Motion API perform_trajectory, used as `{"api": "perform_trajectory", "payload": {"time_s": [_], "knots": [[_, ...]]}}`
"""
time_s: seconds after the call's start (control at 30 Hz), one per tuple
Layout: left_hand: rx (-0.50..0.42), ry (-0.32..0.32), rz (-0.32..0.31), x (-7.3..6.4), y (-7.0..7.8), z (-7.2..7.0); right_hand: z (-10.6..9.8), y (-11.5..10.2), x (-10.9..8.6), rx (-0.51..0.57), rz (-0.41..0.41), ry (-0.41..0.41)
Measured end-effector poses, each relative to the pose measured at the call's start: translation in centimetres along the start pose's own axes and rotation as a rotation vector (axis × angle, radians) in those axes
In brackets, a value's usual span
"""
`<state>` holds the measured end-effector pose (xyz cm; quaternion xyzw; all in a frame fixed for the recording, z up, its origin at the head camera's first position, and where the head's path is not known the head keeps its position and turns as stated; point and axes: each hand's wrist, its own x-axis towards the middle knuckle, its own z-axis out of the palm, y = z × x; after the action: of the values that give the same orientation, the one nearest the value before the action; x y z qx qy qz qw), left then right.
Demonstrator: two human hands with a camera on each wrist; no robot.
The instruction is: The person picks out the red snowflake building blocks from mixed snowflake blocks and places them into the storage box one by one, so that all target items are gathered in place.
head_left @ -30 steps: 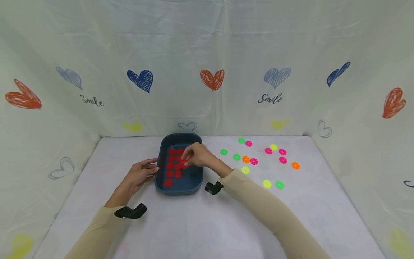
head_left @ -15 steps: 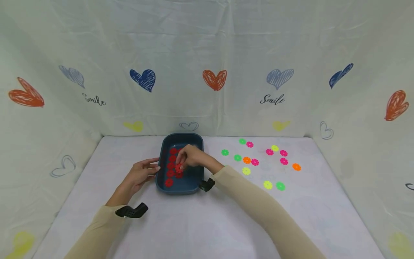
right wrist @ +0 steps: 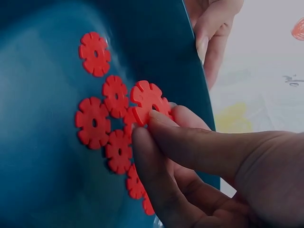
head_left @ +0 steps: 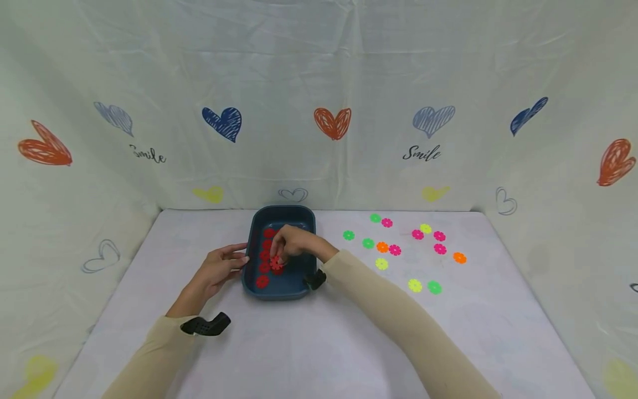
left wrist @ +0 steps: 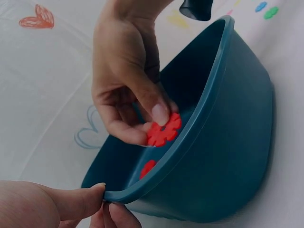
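A deep blue plastic basin (head_left: pixel 289 288) stands on the table with red notched plastic discs (right wrist: pixel 93 122) lying flat on its floor. My left hand (head_left: pixel 214 271) pinches the basin's left rim, thumb on top and fingers tucked under it in the left wrist view. Inside the basin, my right hand (head_left: pixel 297 242) holds one red notched disc (left wrist: pixel 166 130) between thumb and fingers, tilted above the others. Part of that disc is covered by the thumb (right wrist: pixel 190 142) in the right wrist view, and the hand hides some discs below in the head view.
Right of the basin, green discs (head_left: pixel 368 243), pink discs (head_left: pixel 440 249), yellow discs (head_left: pixel 415 285) and orange discs (head_left: pixel 459 257) are scattered on the white table (head_left: pixel 299 343). A white sheet (head_left: pixel 279 72) with printed hearts hangs behind and at both sides.
My right hand has moved left within the basin with the red disc, then stayed over the lower discs. The left hand keeps its place at the rim. The head view has shifted slightly.
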<state>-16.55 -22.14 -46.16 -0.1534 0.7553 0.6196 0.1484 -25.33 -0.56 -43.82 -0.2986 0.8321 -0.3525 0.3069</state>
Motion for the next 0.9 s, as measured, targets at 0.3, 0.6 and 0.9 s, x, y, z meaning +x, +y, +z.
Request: {"api": "perform_trajectory", "payload": {"time_s": [0.3, 0.6, 0.9], "knots": [[-0.011, 0.003, -0.005, 0.0, 0.1, 0.0, 0.0, -0.1, 1.0, -0.013, 0.026, -0.068], [-0.005, 0.009, -0.002, 0.0, -0.1, 0.1, 0.2, -0.1, 1.6, -0.047, 0.021, -0.161], [-0.008, 0.006, 0.005, -0.1, 0.0, 0.0, 0.4, 0.0, 2.1, -0.079, -0.001, -0.239]]}}
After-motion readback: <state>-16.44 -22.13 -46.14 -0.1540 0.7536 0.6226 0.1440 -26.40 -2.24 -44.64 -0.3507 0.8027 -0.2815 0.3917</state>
